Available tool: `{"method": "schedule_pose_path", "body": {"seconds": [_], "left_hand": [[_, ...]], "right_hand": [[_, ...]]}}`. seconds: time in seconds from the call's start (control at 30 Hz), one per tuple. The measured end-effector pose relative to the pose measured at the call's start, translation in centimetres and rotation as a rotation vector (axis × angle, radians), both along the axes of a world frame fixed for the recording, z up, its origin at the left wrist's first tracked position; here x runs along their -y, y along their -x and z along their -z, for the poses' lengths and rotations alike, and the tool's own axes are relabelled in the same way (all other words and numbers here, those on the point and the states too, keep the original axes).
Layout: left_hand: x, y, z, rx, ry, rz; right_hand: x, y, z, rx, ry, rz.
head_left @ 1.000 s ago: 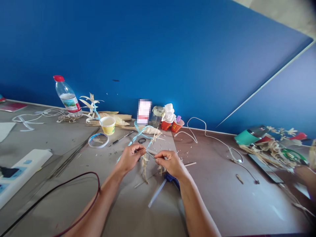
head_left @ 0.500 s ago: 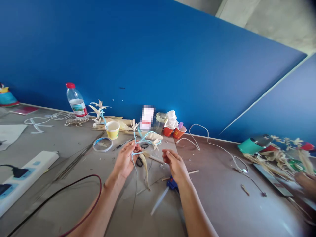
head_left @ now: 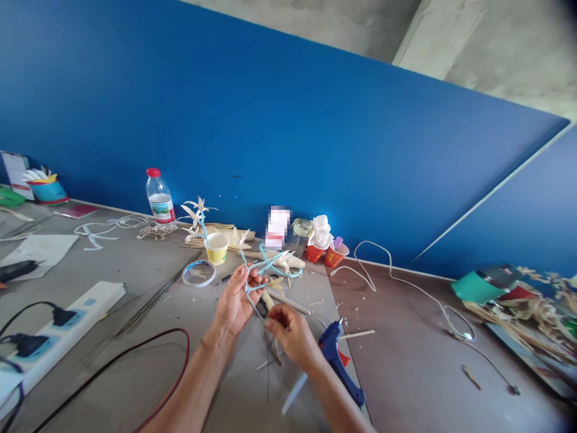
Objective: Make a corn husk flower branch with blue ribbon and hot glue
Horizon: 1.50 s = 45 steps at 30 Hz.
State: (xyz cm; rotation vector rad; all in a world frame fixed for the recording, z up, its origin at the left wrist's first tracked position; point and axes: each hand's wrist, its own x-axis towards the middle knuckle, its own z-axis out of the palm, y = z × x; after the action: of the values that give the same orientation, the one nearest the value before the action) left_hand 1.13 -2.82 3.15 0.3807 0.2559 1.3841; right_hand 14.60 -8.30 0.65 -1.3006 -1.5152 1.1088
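My left hand (head_left: 237, 300) is closed on a thin stem wrapped in light-blue tape (head_left: 249, 279), which branches and carries pale dried-husk flowers (head_left: 241, 239). My right hand (head_left: 291, 331) pinches the lower part of that stem, just below the left hand. A bare wire end hangs under the right fingers. Behind the hands lie pale husk pieces (head_left: 288, 261) and a light stick (head_left: 288, 300). A blue glue gun (head_left: 337, 358) rests beside my right forearm, its clear glue stick (head_left: 295, 392) partly covered by the arm.
A yellow paper cup (head_left: 217, 249), a roll of tape (head_left: 199, 274) and a water bottle (head_left: 161, 201) stand left of the hands. A white power strip (head_left: 67, 331) and a dark red cable (head_left: 186, 361) lie nearer. Red cups (head_left: 336, 257) and a white cable (head_left: 406, 282) are at right.
My right hand has moved left and down to the stem and now pinches it below my left hand. The view has shifted, showing more of the glue gun and the table's left side.
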Motion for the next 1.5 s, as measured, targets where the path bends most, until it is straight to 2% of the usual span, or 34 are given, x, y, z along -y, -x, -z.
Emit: {"method": "schedule_pose_path", "body": {"seconds": [0.23, 0.4, 0.63, 0.83, 0.97, 1.13, 1.3, 1.5], "left_hand": [[0.3, -0.2, 0.0, -0.011, -0.044, 0.057], [0.3, -0.2, 0.3, -0.050, -0.057, 0.082], [-0.7, -0.3, 1.5, -0.157, 0.127, -0.073], [-1.4, -0.7, 2.9, -0.412, 0.130, -0.237], [-1.7, -0.6, 3.5, -0.495, 0.082, -0.385], [-2.3, 0.1, 4.3, -0.528, 0.130, -0.532], [-3.1, 0.8, 5.0, -0.511, 0.234, -0.614], [-3.1, 1.0, 5.2, -0.539, 0.267, -0.628]], "right_hand": [[0.0, 0.1, 0.3, -0.068, 0.139, -0.097], [0.1, 0.0, -0.5, -0.093, 0.155, -0.079], [0.2, -1.1, -2.9, -0.008, 0.074, 0.023], [-0.1, -1.4, -6.1, 0.030, 0.042, 0.089], [-3.3, -0.2, -8.1, 0.033, -0.053, 0.108], [-10.6, 2.9, -9.2, 0.126, -0.214, 0.167], [-16.5, 7.3, -9.2, 0.258, -0.326, 0.194], [-19.6, 11.8, -8.7, 0.327, -0.350, 0.143]]}}
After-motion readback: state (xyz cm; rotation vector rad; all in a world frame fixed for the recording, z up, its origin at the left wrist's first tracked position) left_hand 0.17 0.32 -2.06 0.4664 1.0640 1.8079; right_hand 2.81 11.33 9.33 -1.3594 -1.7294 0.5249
